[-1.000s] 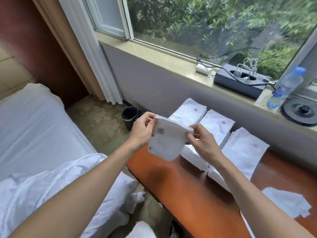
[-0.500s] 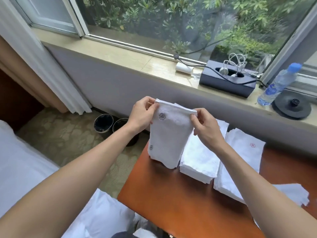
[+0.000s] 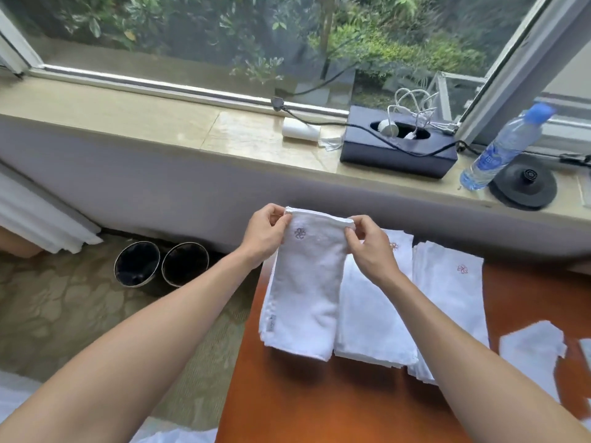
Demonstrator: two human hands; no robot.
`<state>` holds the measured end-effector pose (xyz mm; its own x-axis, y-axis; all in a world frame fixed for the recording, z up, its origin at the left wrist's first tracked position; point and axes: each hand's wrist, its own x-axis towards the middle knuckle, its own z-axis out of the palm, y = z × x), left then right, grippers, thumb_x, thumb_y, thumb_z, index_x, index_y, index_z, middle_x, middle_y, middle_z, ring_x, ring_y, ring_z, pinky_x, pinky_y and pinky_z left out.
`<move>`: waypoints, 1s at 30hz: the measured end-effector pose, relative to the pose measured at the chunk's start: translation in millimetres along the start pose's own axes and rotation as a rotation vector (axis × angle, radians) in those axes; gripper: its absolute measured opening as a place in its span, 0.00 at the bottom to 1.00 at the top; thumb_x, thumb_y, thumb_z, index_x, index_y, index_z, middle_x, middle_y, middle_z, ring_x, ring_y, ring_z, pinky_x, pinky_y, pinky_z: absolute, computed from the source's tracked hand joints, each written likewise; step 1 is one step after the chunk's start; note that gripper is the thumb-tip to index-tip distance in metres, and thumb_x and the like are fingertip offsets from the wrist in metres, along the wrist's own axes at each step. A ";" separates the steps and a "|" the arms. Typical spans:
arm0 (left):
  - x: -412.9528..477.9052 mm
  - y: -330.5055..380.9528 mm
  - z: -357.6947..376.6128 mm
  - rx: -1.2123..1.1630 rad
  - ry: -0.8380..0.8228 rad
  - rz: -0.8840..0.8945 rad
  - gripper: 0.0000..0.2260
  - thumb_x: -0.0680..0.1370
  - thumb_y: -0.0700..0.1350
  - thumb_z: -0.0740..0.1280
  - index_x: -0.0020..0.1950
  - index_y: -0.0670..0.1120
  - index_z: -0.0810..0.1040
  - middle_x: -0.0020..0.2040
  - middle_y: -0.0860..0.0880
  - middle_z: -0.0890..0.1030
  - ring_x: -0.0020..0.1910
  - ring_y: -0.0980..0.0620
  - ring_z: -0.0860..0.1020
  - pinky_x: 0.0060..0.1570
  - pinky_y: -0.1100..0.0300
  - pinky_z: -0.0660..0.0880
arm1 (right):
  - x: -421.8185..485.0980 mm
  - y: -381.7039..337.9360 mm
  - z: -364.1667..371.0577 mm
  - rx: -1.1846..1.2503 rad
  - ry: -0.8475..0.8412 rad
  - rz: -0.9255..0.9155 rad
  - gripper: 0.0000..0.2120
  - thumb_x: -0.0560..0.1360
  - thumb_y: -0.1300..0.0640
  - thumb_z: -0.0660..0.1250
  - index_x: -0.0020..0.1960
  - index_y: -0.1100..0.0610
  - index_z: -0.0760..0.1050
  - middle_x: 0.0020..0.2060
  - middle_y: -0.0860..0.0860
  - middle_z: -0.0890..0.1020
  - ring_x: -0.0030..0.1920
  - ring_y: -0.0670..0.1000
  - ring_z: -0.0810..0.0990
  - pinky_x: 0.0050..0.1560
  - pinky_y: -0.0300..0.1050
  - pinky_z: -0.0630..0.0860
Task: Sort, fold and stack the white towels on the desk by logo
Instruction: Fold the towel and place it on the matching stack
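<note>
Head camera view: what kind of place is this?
Probably a hotel room: logo towels stacked on the desk, a kettle base and water bottle on the windowsill, two small bins on carpet.

Soft, even daylight comes through the window [image 3: 224, 33] beyond the left hand [image 3: 262, 233] and right hand [image 3: 367, 247]. The sill [image 3: 144, 123] carries a pale sheen; the towel [image 3: 307, 282] between the hands keeps its texture. A faint shadow lies on the desk [image 3: 287, 404] beneath it. Straight lines bow toward the edges, and the bottle [image 3: 505, 145] far right looks smeared.
</note>
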<state>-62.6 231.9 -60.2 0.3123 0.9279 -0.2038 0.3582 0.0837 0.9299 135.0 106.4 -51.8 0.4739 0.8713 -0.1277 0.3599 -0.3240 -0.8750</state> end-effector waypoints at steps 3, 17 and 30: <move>23.6 -16.8 10.6 0.034 -0.022 -0.005 0.05 0.82 0.48 0.69 0.52 0.48 0.81 0.48 0.50 0.85 0.47 0.54 0.82 0.50 0.48 0.82 | 15.0 15.8 8.6 -0.006 0.013 0.048 0.06 0.83 0.58 0.64 0.59 0.53 0.76 0.48 0.54 0.82 0.49 0.57 0.82 0.54 0.54 0.79; 89.7 -79.3 44.7 0.116 -0.069 -0.097 0.11 0.81 0.50 0.67 0.62 0.50 0.77 0.55 0.52 0.83 0.53 0.55 0.81 0.56 0.52 0.79 | 47.5 56.8 42.7 -0.127 -0.014 0.115 0.05 0.81 0.61 0.64 0.56 0.56 0.74 0.56 0.51 0.76 0.58 0.53 0.76 0.63 0.56 0.74; -50.8 -115.1 18.4 0.432 -0.306 0.106 0.23 0.82 0.44 0.63 0.77 0.55 0.66 0.67 0.52 0.67 0.52 0.49 0.78 0.54 0.49 0.76 | -86.6 75.0 66.5 -0.264 -0.267 0.091 0.25 0.80 0.59 0.67 0.75 0.57 0.68 0.79 0.52 0.55 0.77 0.52 0.62 0.75 0.50 0.66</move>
<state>-103.4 168.4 -162.5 0.5852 0.7697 -0.2552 0.6198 -0.2216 0.7529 67.5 31.1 -137.5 0.2997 0.8888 -0.3467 0.5370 -0.4576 -0.7087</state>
